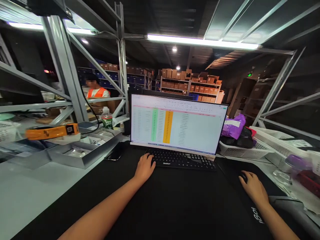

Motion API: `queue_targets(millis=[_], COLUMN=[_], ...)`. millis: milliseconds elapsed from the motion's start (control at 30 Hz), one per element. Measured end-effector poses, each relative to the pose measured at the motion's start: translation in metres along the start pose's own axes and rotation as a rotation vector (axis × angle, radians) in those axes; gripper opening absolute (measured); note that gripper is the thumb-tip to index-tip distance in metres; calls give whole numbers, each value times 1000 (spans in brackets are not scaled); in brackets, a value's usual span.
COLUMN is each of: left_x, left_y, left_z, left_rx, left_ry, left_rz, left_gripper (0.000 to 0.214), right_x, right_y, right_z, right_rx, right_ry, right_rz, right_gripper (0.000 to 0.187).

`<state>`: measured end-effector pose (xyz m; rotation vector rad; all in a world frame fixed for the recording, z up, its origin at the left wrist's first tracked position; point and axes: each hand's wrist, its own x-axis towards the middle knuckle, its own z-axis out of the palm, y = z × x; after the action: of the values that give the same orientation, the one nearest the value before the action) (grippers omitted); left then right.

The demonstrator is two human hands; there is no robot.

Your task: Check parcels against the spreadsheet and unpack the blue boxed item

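My left hand [145, 167] rests on the left end of a black keyboard [183, 159], fingers curled loosely over the keys and holding nothing. My right hand [253, 188] lies over a black mouse [243, 176] on the black desk mat [175, 206], its fingers wrapped on it. Behind the keyboard stands a monitor [176, 123] with a spreadsheet showing a green and an orange column.
Grey trays [82, 151] and an orange tape dispenser [51, 131] sit left, with a green bottle [107, 118] and a dark phone [115, 152]. A white basket [241, 150] with purple and black bags is right. Metal shelf frames flank the desk. A person in an orange vest [96, 91] works behind.
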<state>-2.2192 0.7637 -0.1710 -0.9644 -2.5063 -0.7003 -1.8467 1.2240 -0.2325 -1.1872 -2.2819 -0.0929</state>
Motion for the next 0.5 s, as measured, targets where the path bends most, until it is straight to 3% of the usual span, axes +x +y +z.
queue_targets(millis=[500], left_x=[-5], left_y=[8], left_z=[-9], left_rx=[-28], left_ry=[-64], left_rz=[-41], left_gripper=[39], right_x=[8], right_y=[19], right_z=[15], right_rx=[82], right_ry=[27], right_rz=[-21], right_gripper=[73])
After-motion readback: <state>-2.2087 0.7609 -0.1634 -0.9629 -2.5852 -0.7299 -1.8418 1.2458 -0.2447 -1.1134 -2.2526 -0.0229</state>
